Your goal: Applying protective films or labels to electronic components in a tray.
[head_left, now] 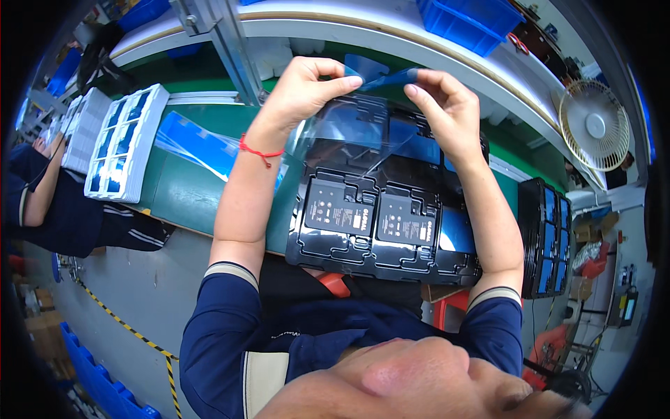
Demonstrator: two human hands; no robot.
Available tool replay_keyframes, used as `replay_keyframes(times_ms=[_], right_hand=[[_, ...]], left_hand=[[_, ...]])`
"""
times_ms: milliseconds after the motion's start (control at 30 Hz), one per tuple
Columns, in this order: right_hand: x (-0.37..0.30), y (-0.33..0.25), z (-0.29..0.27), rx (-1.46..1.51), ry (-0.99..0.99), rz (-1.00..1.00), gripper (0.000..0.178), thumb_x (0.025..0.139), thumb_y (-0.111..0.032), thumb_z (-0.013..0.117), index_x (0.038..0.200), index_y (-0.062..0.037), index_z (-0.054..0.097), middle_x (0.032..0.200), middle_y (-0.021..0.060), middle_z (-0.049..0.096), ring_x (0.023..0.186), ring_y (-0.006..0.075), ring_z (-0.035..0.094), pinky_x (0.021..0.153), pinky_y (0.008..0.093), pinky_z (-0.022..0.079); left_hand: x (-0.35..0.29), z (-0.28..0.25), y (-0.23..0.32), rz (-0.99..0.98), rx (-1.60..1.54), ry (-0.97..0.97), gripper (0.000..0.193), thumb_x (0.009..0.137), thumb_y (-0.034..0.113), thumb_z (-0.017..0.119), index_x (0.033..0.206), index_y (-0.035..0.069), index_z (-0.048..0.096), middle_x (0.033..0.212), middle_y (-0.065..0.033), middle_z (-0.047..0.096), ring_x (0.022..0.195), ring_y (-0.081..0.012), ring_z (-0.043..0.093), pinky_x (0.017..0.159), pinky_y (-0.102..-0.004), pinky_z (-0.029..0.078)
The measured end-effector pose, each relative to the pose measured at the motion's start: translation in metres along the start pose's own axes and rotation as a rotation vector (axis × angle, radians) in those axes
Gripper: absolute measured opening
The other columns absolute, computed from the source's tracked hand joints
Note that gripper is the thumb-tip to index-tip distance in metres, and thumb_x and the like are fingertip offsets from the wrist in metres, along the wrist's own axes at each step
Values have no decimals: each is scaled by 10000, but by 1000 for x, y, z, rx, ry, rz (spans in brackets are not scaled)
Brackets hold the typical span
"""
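Above the far part of a black plastic tray point(328, 253), both of my hands are raised with fingertips pinched. My left hand point(307, 91), a red cord at its wrist, grips the edge of a clear plastic film point(342, 129) that hangs over the tray. Between the thumb and fingers of my right hand point(447, 108) is a blue-tinted film strip point(394, 78). Whether the strip and the clear film are joined cannot be made out. Flat black batteries point(338, 207) lie in the tray's near pockets; a shiny blue piece point(456, 232) covers the pocket at right.
Left on the green table lie blue film sheets point(195, 143), then white trays point(125, 143) with blue pieces. A co-worker's arm point(43, 185) is beyond. Stacked black trays point(548, 237) stand right. A shelf with a blue bin point(471, 24) and a fan point(594, 126) border the back.
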State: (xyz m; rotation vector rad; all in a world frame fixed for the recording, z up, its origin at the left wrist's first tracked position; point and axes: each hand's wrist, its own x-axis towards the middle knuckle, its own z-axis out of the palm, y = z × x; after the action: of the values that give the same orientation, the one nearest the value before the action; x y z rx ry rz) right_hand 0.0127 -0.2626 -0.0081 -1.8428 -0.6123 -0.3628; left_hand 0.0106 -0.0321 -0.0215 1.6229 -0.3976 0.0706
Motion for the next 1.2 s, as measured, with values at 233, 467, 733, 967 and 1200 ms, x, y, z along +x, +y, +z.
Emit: replay_keyframes(times_ms=[233, 467, 733, 967, 1200], right_hand=[[-2, 1, -5, 58, -67, 57, 106, 827, -104, 690, 886, -23, 656, 750, -3, 634, 683, 44, 568, 616, 187, 466], [-13, -24, -40, 132, 97, 21, 114, 831, -120, 694, 893, -34, 654, 748, -14, 612, 612, 36, 523, 559, 165, 420], [-114, -45, -76, 213, -37, 593, 109, 822, -97, 687, 813, -24, 607, 620, -10, 559, 449, 27, 435, 405, 167, 324], [-131, -49, -57, 228, -143, 825, 105, 805, -90, 703, 771, -33, 621, 531, -32, 526, 381, -1, 375, 340, 169, 246], [-135, -46, -53, 246, -150, 874, 97, 802, -77, 699, 755, -33, 627, 539, -30, 549, 370, -6, 360, 336, 170, 215]], left_hand=[[-4, -2, 3, 109, 141, -31, 187, 807, 177, 720, 757, 5, 668, 653, 27, 577, 619, -33, 501, 538, -200, 403], [-5, -29, 4, 311, 247, 300, 277, 812, 166, 718, 1052, 32, 680, 757, 7, 644, 656, -28, 527, 553, -168, 393], [-27, -97, 24, 358, 118, 734, 192, 846, 149, 685, 992, 26, 705, 765, -25, 661, 484, -1, 385, 431, -158, 240], [-30, -76, 37, 280, 118, 666, 159, 859, 132, 662, 967, 18, 687, 718, 8, 622, 482, 3, 393, 430, -154, 252], [-30, -71, 40, 259, 137, 615, 125, 874, 134, 640, 913, 20, 674, 654, 58, 572, 471, 11, 399, 419, -151, 258]])
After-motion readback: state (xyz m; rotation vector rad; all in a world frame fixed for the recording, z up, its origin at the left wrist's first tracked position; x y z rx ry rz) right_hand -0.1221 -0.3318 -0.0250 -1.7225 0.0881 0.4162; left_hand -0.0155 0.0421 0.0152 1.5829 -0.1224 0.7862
